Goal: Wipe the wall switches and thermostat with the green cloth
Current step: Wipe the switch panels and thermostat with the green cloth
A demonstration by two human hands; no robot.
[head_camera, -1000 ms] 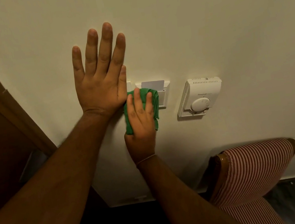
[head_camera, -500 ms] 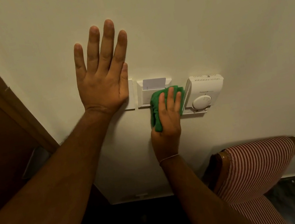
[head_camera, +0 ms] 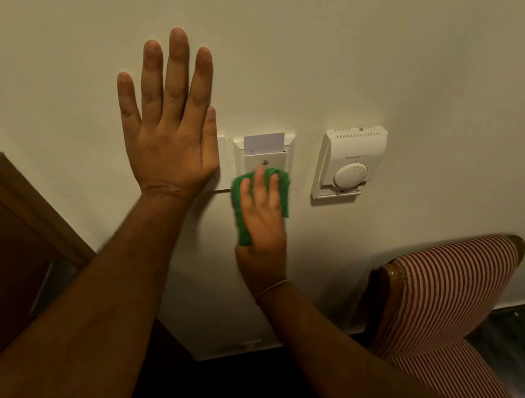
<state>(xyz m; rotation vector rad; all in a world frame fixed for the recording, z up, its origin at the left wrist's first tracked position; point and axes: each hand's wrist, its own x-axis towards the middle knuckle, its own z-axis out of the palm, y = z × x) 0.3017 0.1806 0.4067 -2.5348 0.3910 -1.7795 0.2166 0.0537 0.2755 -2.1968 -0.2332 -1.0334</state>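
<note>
Crumpled green cloth (head_camera: 242,214) pressed flat under right hand (head_camera: 261,214) on white key-card switch's (head_camera: 266,155) lower edge. White dial thermostat (head_camera: 349,163) lies to its right, nearer that hand. Left hand (head_camera: 168,124) open, empty, flat vs. wall, partly covering white wall switch (head_camera: 224,160).

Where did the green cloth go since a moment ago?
The right hand slid the green cloth right to the thermostat, then back left onto the key-card switch. The left hand stayed flat on the wall.
</note>
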